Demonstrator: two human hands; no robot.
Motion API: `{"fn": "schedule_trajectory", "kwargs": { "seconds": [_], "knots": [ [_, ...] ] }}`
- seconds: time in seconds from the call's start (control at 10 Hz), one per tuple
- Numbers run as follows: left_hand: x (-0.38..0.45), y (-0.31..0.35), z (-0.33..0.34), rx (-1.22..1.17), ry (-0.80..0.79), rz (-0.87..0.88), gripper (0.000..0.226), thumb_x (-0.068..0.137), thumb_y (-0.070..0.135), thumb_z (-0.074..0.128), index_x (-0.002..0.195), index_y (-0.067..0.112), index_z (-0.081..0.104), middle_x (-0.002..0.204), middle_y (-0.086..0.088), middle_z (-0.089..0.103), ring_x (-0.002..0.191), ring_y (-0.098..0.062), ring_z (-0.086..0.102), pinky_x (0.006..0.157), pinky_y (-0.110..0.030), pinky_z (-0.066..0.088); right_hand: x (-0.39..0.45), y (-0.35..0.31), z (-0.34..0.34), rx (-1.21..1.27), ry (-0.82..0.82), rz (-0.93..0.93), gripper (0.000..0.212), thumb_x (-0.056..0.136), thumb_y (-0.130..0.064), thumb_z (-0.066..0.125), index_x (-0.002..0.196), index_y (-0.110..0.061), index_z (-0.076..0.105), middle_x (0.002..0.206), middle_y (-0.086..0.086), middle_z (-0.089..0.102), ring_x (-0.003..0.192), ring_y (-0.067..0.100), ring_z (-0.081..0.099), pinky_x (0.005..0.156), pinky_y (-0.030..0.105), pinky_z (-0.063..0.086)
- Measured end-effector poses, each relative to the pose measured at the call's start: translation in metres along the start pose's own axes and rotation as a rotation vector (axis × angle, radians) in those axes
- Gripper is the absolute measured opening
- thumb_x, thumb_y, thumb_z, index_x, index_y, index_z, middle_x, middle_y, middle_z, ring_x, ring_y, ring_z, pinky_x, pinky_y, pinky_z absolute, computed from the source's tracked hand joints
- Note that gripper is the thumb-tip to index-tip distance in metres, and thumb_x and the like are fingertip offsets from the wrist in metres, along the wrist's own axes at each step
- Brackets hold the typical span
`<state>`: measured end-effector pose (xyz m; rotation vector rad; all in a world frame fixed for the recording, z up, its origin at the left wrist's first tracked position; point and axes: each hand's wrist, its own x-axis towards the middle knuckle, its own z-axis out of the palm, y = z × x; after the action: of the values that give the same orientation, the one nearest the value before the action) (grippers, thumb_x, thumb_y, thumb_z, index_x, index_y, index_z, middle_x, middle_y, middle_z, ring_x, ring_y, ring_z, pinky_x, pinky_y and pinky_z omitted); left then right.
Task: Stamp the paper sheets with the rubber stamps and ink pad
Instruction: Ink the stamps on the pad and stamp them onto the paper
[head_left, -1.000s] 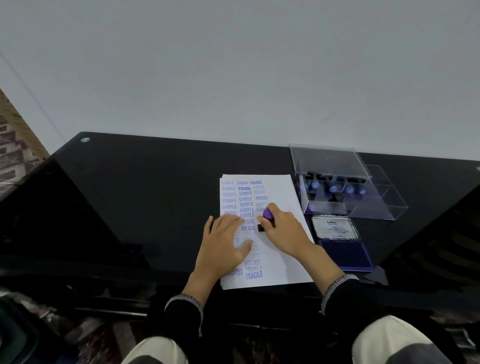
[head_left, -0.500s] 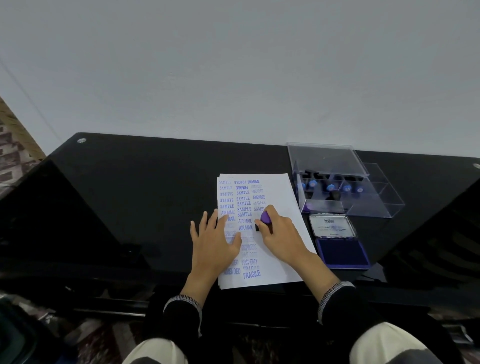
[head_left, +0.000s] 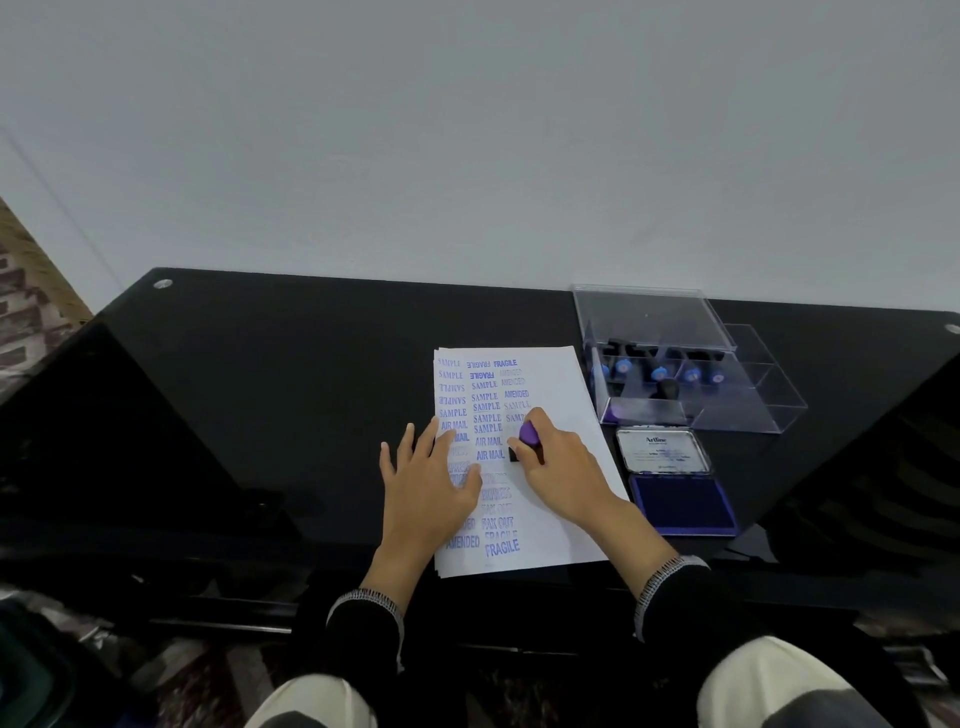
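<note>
Top sheet (head_left: 561, 384) of the paper stack lies mid-bench (head_left: 291, 364), approx. two-thirds inked: left and centre cols full of SAMPLE, FRAGILE, AIR MAIL, FAX OUT, AMENDED marks; right col mostly bare below the hands. Right hand (head_left: 563, 467) is closed round a purple-topped rubber stamp (head_left: 527, 439), base pressed on the sheet just right of the AIR MAIL prints. Left hand (head_left: 426, 488) lies flat, fingers spread, pinning the sheet's left edge. Ink pad (head_left: 683, 501) sits open just right of the paper, clear stamp case (head_left: 675, 364) w/ more stamps behind it. Left to do, prob.: right col, plus sheets underneath.
</note>
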<state>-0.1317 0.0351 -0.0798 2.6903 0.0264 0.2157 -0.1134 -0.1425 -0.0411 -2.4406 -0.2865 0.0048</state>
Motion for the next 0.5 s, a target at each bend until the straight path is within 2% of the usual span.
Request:
{"fn": "schedule_trajectory", "kwargs": {
  "seconds": [0.1, 0.4, 0.5],
  "knots": [
    [0.000, 0.000, 0.000, 0.003, 0.001, 0.001, 0.061, 0.093, 0.053, 0.048, 0.145, 0.024, 0.038, 0.158, 0.005, 0.026, 0.149, -0.022, 0.012, 0.119, -0.050, -0.001, 0.001, 0.000, 0.001, -0.010, 0.002, 0.003, 0.019, 0.098, -0.030, 0.047, 0.092, -0.019, 0.033, 0.073, 0.000, 0.051, 0.062, 0.022, 0.046, 0.057, 0.034, 0.038],
    [0.001, 0.000, 0.001, 0.016, -0.004, -0.006, 0.061, 0.093, 0.054, 0.047, 0.146, 0.026, 0.037, 0.158, 0.005, 0.026, 0.149, -0.022, 0.012, 0.119, -0.050, -0.001, 0.025, -0.004, -0.010, 0.072, -0.131, 0.097, 0.016, 0.098, -0.033, 0.046, 0.091, -0.021, 0.038, 0.086, 0.005, 0.055, 0.070, 0.020, 0.048, 0.066, 0.037, 0.044],
    [0.001, 0.000, 0.001, 0.012, -0.004, -0.004, 0.061, 0.093, 0.054, 0.047, 0.145, 0.026, 0.037, 0.158, 0.005, 0.026, 0.149, -0.022, 0.012, 0.119, -0.049, -0.002, 0.019, -0.004, -0.008, 0.048, -0.109, 0.086, 0.017, 0.098, -0.033, 0.046, 0.092, -0.020, 0.037, 0.081, 0.005, 0.055, 0.067, 0.021, 0.047, 0.063, 0.036, 0.042]
  ]
}}
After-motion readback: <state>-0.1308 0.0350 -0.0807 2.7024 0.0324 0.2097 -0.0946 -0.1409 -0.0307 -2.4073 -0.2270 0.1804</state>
